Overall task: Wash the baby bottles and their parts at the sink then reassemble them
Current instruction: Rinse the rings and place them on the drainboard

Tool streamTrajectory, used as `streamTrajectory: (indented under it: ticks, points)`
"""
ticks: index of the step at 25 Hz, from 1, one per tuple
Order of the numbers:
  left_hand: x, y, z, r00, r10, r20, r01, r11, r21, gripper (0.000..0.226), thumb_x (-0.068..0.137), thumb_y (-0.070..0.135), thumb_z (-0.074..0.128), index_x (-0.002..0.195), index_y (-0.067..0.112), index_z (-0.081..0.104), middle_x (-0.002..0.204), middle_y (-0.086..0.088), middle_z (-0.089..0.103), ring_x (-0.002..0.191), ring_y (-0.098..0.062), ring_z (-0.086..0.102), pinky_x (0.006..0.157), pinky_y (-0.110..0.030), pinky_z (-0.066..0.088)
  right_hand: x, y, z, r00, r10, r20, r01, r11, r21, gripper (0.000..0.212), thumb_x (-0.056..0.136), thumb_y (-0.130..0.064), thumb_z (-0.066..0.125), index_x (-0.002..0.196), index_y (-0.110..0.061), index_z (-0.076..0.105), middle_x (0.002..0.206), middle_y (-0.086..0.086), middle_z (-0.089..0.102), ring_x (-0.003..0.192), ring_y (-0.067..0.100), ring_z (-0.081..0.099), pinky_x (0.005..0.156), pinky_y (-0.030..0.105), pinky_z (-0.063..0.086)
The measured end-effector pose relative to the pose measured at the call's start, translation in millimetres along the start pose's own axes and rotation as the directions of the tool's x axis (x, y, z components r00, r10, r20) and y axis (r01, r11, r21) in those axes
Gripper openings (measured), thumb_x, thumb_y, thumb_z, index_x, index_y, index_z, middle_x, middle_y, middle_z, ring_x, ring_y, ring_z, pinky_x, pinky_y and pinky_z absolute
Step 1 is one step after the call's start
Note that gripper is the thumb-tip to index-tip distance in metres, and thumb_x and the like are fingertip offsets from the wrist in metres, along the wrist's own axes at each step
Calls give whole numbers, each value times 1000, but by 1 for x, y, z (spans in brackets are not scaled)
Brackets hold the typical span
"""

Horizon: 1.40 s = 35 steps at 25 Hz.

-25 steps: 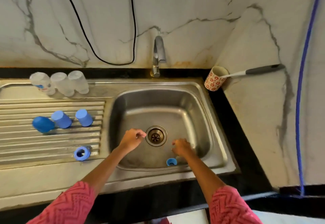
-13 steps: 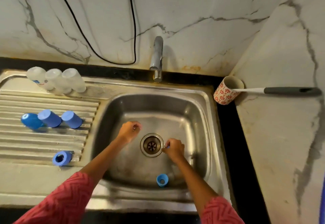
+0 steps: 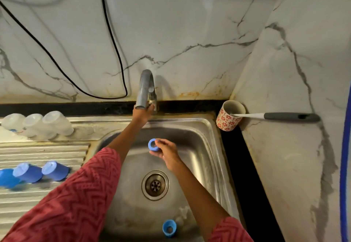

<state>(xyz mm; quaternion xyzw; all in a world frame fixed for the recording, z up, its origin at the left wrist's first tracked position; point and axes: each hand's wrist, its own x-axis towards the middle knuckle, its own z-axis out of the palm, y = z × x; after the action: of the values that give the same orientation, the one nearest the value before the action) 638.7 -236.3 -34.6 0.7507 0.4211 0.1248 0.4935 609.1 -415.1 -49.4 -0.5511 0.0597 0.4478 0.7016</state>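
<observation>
Over the middle of the sink (image 3: 207, 127), the right hand (image 3: 167, 151) pinches a blue ring (image 3: 153, 144) between thumb and fingers, holding it up beneath the tap (image 3: 145, 89). The left hand (image 3: 143, 113) reaches to the sink's back edge and touches the tap's base; whether its fingers curl round a handle cannot be told. No water is visible. This looks like the rinsing step about to begin: the next move likely calls for opening the tap, then turning the ring under the stream. A second blue ring (image 3: 169, 228) lies on the basin floor at the front edge, well apart from the drain (image 3: 155, 184). On the drainboard (image 3: 47, 150) to the left, three clear bottles (image 3: 38, 123) lie along its back edge and three blue caps (image 3: 30, 173) lie near its middle. A patterned cup (image 3: 228, 120) holding a brush (image 3: 275, 116) stands at the sink's back right corner, just beside the rim. The basin gives open room around the right hand; the left sleeve (image 3: 76, 194) crosses the sink's left rim, close to the caps.
</observation>
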Motion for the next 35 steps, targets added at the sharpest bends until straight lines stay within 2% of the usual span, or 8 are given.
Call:
streamTrajectory:
  ticks: [6,13,18,20,22,26,32,35]
  points:
    - [-24,-13,0,984,-118,130,168,854,-493,12,90,15,60,81,9,62,75,-8,61,76,-25,58,67,-33,51,0,-18,29,1000,7,21,-7,1000,-2,9,92,-1,54,93,-2,63,92,11,64,77,21,64,72,30,57]
    - [-106,-38,18,898,-328,292,424,477,-770,28,96,29,39,79,16,57,60,-1,59,60,-12,58,63,-21,46,0,-2,57,931,-293,-218,110,794,-597,13,89,-14,63,97,-7,70,91,9,69,83,14,62,69,21,48]
    - [-79,-21,-5,768,-373,520,640,463,-613,37,99,17,34,68,8,51,42,-3,56,36,-13,56,46,-22,46,-14,-11,35,823,-412,391,443,36,-896,33,97,-6,45,128,4,52,133,24,50,125,36,44,107,37,32]
    - [-81,-21,-4,768,-337,545,640,423,-641,36,98,17,33,70,7,54,48,-5,60,41,-14,60,49,-22,50,-11,-18,34,839,-360,409,424,-39,-905,35,97,-14,46,130,-3,50,130,20,49,122,34,47,96,35,37]
    - [-89,-22,9,832,-270,485,555,366,-747,34,97,21,38,73,8,59,53,-3,64,48,-14,63,61,-29,51,1,-15,35,807,-495,323,355,-31,-934,31,98,-26,43,121,-11,57,115,10,55,112,29,54,79,30,39]
    - [-82,-34,6,810,-289,510,584,320,-746,38,100,30,33,82,9,58,60,-7,68,54,-19,67,59,-29,52,-9,-2,35,823,-415,387,392,-77,-917,35,100,-18,41,129,-3,53,121,20,47,123,28,45,99,32,36]
    - [-82,-52,16,797,-291,529,591,193,-783,47,102,30,22,103,1,60,79,-12,72,82,-23,60,64,-33,57,-11,10,32,857,-497,134,366,405,-838,51,86,-12,66,135,-13,51,127,8,58,116,19,55,100,33,45]
    - [-75,-46,16,806,-311,504,577,221,-786,41,101,25,27,95,-1,59,85,-14,61,76,-22,55,73,-32,48,-4,-4,33,912,-392,117,305,462,-833,50,89,-14,63,137,-16,50,120,13,63,111,26,60,97,37,49]
